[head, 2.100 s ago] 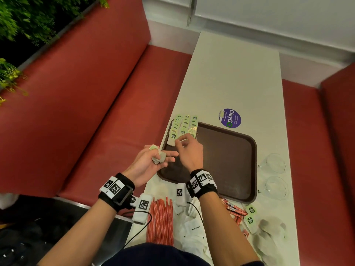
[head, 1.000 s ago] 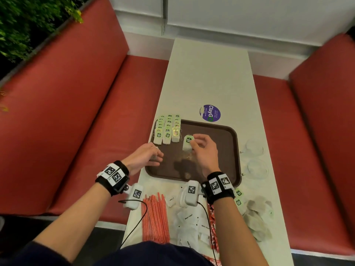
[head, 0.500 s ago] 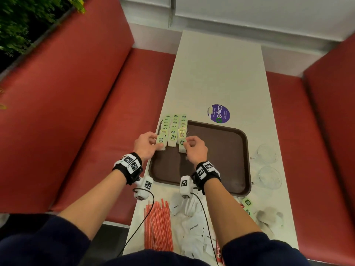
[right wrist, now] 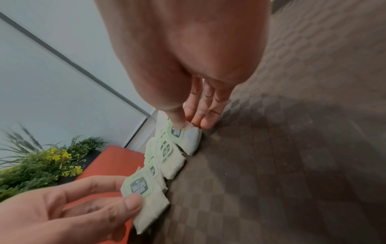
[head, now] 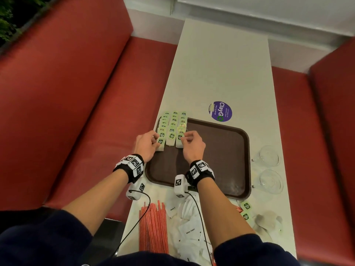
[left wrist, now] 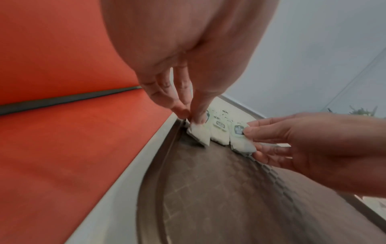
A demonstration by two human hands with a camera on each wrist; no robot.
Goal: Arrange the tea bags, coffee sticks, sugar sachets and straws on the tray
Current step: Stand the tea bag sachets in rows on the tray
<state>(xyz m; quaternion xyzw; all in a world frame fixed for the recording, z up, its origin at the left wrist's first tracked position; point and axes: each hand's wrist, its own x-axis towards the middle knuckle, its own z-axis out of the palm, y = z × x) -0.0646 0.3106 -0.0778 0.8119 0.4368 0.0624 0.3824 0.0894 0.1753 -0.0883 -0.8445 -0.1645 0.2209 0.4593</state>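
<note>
Tea bags with green paper tags (head: 173, 127) fill your brown plastic tray's (head: 221, 150) corner, each hand (head: 146, 144) (head: 192, 145) pinching one; red straws (head: 152, 229), white sugar sachets (head: 190, 231) and seemingly coffee sticks wait.

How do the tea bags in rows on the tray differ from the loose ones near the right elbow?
The tea bags in rows lie overlapped in three neat columns at the tray's far left corner; the loose tea bags sit jumbled on the table, off the tray. The left hand and right hand each pinch a row bag; nothing touches the loose ones. Both bear green tags.
</note>
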